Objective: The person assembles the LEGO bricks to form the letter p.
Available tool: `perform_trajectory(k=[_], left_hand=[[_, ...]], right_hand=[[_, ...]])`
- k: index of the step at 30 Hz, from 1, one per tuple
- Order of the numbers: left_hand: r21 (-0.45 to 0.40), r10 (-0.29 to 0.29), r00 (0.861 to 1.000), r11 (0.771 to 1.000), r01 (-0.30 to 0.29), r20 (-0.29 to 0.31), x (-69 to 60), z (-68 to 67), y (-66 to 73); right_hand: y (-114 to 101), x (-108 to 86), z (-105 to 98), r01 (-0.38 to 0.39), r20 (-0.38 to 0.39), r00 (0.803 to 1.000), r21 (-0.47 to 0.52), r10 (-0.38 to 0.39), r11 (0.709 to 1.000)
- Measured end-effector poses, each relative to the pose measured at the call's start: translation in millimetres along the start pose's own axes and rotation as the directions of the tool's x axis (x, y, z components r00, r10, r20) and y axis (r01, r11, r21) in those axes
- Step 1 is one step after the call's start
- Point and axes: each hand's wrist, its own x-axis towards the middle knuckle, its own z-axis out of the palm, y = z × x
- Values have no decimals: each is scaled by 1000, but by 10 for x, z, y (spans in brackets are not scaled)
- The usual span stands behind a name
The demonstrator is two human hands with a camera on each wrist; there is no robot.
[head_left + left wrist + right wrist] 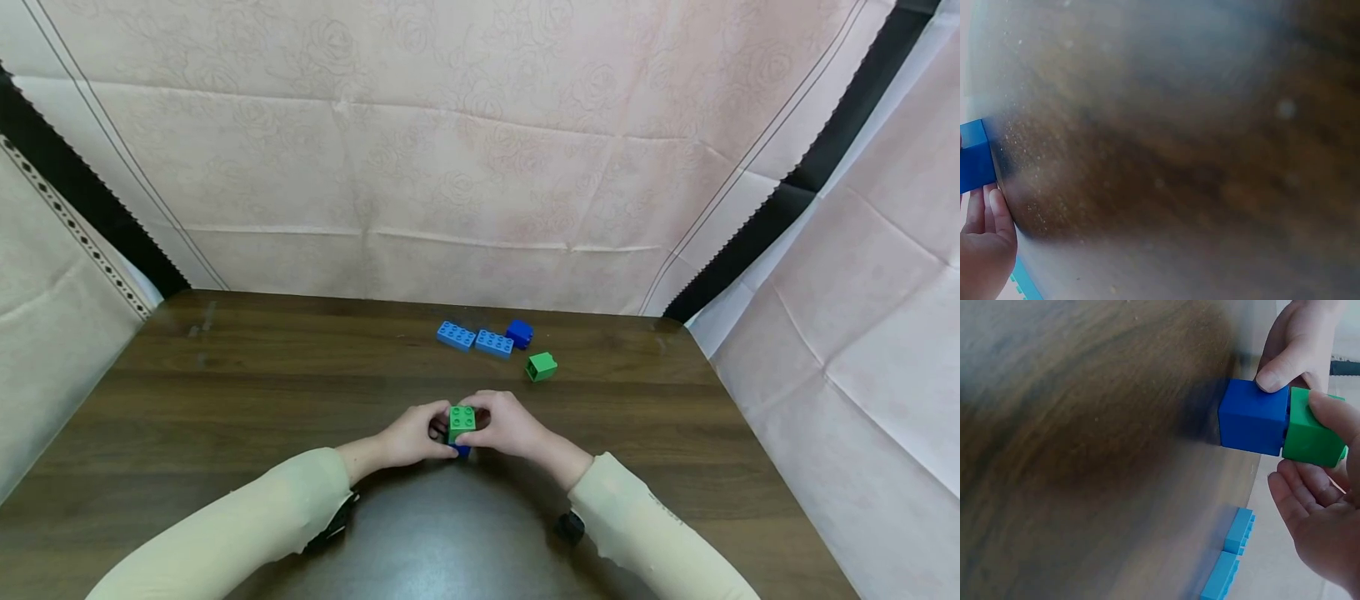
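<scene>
A green building brick sits on top of a dark blue brick, studs upward, near the middle of the table. My left hand grips the blue brick from the left; in the right wrist view its thumb lies on the blue brick. From the right, my right hand pinches the green brick with the thumb on its side. A thin dark seam shows between the two bricks in that view. The left wrist view catches only part of the blue brick beside the left fingers.
Farther back on the brown wooden table lie two light blue bricks, one on the left and one on the right. Close by are another dark blue brick and a tipped green brick. Pale cloth hangs behind.
</scene>
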Motion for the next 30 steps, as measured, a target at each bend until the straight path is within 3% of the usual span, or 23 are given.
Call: perform_trajectory(k=[12,30], left_hand=[[5,18,1000,1000,-18,2,-3,7,-21],[9,7,1000,1000,-7,7,-7,3,-17]], right_hand=[[56,-26,69,32,-54,998,-1,-32,999],[84,-48,115,-26,-53,998,33,28,999]])
